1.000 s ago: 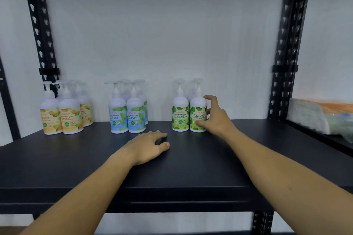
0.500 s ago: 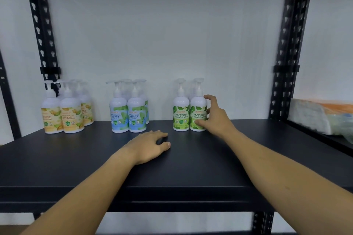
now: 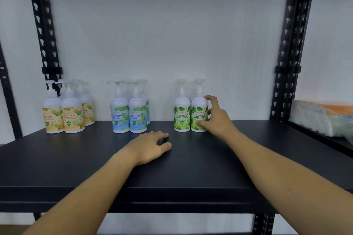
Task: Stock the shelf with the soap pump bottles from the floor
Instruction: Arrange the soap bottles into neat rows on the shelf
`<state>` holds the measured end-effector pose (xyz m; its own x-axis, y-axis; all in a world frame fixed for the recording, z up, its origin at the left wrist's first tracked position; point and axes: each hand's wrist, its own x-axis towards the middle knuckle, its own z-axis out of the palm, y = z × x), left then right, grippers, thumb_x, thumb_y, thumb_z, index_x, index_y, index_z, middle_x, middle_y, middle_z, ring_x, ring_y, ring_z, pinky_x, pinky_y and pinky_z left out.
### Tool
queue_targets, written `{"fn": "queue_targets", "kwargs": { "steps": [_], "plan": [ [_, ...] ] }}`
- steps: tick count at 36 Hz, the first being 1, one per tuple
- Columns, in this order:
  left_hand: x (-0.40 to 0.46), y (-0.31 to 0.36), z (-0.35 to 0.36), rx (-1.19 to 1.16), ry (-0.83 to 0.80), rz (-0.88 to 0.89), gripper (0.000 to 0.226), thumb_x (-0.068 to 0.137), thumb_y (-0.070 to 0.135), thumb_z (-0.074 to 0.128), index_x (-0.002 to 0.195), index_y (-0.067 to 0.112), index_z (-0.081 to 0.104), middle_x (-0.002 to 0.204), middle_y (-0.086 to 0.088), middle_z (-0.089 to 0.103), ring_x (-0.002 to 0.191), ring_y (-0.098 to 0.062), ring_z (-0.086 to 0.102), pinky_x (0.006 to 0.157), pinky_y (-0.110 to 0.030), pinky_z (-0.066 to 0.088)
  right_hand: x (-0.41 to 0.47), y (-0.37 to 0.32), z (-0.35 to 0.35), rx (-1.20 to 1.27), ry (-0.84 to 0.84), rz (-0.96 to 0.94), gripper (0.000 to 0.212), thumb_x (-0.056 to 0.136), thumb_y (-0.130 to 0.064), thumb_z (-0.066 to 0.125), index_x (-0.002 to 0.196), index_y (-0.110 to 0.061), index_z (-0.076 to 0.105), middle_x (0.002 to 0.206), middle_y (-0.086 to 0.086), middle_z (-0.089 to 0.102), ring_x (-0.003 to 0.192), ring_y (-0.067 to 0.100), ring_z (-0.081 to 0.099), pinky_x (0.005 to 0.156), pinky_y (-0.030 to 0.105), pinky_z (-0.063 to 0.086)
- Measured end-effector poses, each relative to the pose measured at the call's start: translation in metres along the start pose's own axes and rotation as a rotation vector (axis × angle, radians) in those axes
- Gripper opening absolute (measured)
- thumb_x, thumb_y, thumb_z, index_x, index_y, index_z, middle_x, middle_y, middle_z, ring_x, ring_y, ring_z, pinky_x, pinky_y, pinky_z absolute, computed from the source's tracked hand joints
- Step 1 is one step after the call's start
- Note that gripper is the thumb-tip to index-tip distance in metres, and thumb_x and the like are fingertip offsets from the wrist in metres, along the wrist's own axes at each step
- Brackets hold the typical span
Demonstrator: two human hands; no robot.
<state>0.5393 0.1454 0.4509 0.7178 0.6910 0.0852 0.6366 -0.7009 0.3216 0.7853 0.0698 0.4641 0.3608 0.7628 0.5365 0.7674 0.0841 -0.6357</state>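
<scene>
The right green-label bottle [image 3: 199, 114], near the shelf's [image 3: 191, 173] back edge, was gripped by the right hand [image 3: 217, 118], fingers curled round it, apparently for alignment; the left hand [image 3: 149, 147] rested flat, fingers relaxed, likely for support.

Head-worn view, level and close to black shelf [image 3: 191, 168].

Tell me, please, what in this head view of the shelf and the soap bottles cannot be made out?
- Rear bottles of the yellow group, blue group and green group: hidden by the front bottles, so no exact count.
- Floor stock: below the frame, blocked by the shelf.
- Right hand on the front right green bottle: fingers behind it are hidden.
- Small label print: too small.
- Wrapped packs at right: blurred, cut by the edge.
</scene>
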Motion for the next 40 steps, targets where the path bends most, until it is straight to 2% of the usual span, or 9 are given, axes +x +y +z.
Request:
{"fn": "queue_targets", "kwargs": {
  "steps": [10,14,17,20,23,26,32,37,40],
  "plan": [
    [0.000,0.000,0.000,-0.003,0.015,0.004,0.056,0.100,0.050,0.045,0.152,0.034,0.034,0.164,0.005,0.022,0.151,-0.015,0.018,0.120,-0.037,0.018,-0.001,-0.003,0.002,-0.011,0.001,0.017,0.078,0.083,-0.011,0.077,0.142,-0.028,0.027,0.092,-0.019,0.053,0.082,0.000,0.059,0.063,0.012,0.043],
    [-0.003,0.001,-0.001,-0.009,0.058,-0.002,0.051,0.100,0.047,0.045,0.148,0.033,0.040,0.158,0.007,0.036,0.144,-0.014,0.032,0.117,-0.035,0.028,-0.003,-0.006,0.003,-0.017,-0.008,0.027,0.081,0.084,-0.012,0.076,0.144,-0.028,0.025,0.096,-0.009,0.056,0.093,0.017,0.062,0.076,0.025,0.049],
    [-0.005,0.002,-0.002,0.007,0.091,-0.011,0.046,0.100,0.044,0.044,0.144,0.031,0.046,0.149,0.008,0.047,0.135,-0.013,0.043,0.112,-0.036,0.036,-0.007,-0.010,0.003,-0.013,-0.010,0.049,0.088,0.085,-0.015,0.075,0.151,-0.028,0.018,0.105,-0.005,0.057,0.098,0.017,0.061,0.084,0.032,0.052],
    [-0.009,0.000,-0.003,0.041,0.145,-0.035,0.043,0.100,0.041,0.042,0.140,0.029,0.050,0.143,0.005,0.052,0.128,-0.015,0.049,0.106,-0.037,0.042,-0.012,-0.015,0.004,-0.041,0.000,0.095,0.088,0.088,-0.024,0.073,0.154,-0.024,0.014,0.116,-0.001,0.058,0.103,0.018,0.058,0.088,0.035,0.051],
    [-0.017,-0.003,-0.007,0.127,0.219,-0.064,0.046,0.100,0.039,0.040,0.143,0.025,0.048,0.143,0.001,0.052,0.128,-0.020,0.050,0.104,-0.038,0.042,-0.019,-0.019,0.005,-0.199,-0.012,0.187,0.079,0.090,-0.039,0.067,0.152,-0.019,0.022,0.133,0.013,0.051,0.118,0.031,0.055,0.095,0.043,0.049],
    [-0.029,-0.009,-0.013,0.198,0.254,-0.068,0.049,0.100,0.039,0.042,0.146,0.023,0.044,0.146,0.000,0.050,0.129,-0.022,0.048,0.102,-0.039,0.043,-0.028,-0.027,0.003,-0.372,-0.098,0.306,0.076,0.089,-0.053,0.061,0.147,-0.013,0.032,0.139,0.015,0.043,0.129,0.037,0.047,0.102,0.048,0.045],
    [-0.061,-0.025,-0.028,0.202,0.279,-0.126,0.048,0.099,0.039,0.042,0.144,0.022,0.043,0.139,-0.004,0.053,0.124,-0.025,0.051,0.099,-0.039,0.044,-0.049,-0.058,-0.006,-0.524,-0.235,0.254,0.055,0.090,-0.054,0.055,0.131,-0.017,0.050,0.127,0.012,0.050,0.117,0.035,0.052,0.099,0.047,0.048],
    [-0.094,-0.036,-0.035,0.160,0.284,-0.153,0.046,0.099,0.041,0.044,0.141,0.023,0.048,0.143,-0.002,0.050,0.128,-0.024,0.047,0.102,-0.041,0.042,-0.069,-0.097,-0.006,-0.529,-0.306,0.092,0.021,0.092,-0.042,0.059,0.097,-0.022,0.059,0.105,0.005,0.064,0.094,0.024,0.061,0.078,0.035,0.051],
    [-0.114,-0.041,-0.043,0.126,0.301,-0.153,0.043,0.098,0.041,0.045,0.137,0.024,0.052,0.141,0.000,0.053,0.128,-0.022,0.049,0.103,-0.040,0.043,-0.079,-0.125,-0.002,-0.566,-0.385,0.033,0.036,0.093,-0.044,0.058,0.111,-0.013,0.063,0.109,0.007,0.065,0.096,0.023,0.061,0.080,0.035,0.050]
  ]
}}
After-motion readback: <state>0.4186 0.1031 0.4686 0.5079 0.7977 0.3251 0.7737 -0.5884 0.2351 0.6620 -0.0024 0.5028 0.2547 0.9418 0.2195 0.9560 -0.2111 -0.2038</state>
